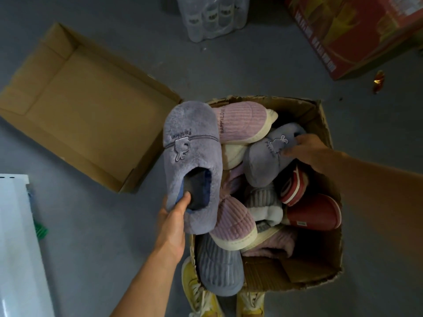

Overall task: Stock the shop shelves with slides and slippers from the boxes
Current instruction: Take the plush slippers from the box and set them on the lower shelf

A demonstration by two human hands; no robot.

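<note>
Grey fluffy slipper in left hand, above box rim.

My left hand grips a fluffy grey-purple slipper by its heel, thumb tucked inside the opening, holding it above the left edge of the torn cardboard box. My right hand rests on its matching slipper, lying atop the pile among pink ribbed slippers and red slides. An empty flat box sits on the grey floor to the left.
</note>
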